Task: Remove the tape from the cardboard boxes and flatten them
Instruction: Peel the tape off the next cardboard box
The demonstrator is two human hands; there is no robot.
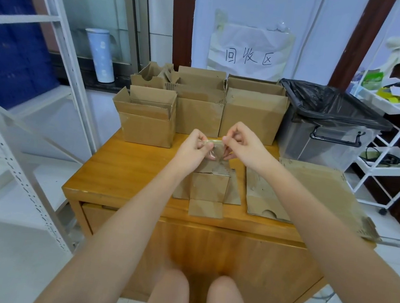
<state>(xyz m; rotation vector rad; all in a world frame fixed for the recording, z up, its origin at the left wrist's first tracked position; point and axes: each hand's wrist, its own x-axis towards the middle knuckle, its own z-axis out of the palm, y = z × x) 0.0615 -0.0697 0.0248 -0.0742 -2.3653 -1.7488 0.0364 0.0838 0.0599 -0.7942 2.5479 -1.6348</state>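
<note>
A strip of clear tape (214, 141) is being pinched between the left hand (194, 148) and right hand (243, 144) above the small box (210, 187). It is probably best balled up tightly, so binning is made easier.

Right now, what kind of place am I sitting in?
Probably a recycling corner in a storeroom or workroom. A handwritten paper sign taped to the wall reads "recycling area", opened cardboard boxes crowd the wooden table, and a bin lined with a black bag stands beside it.
</note>
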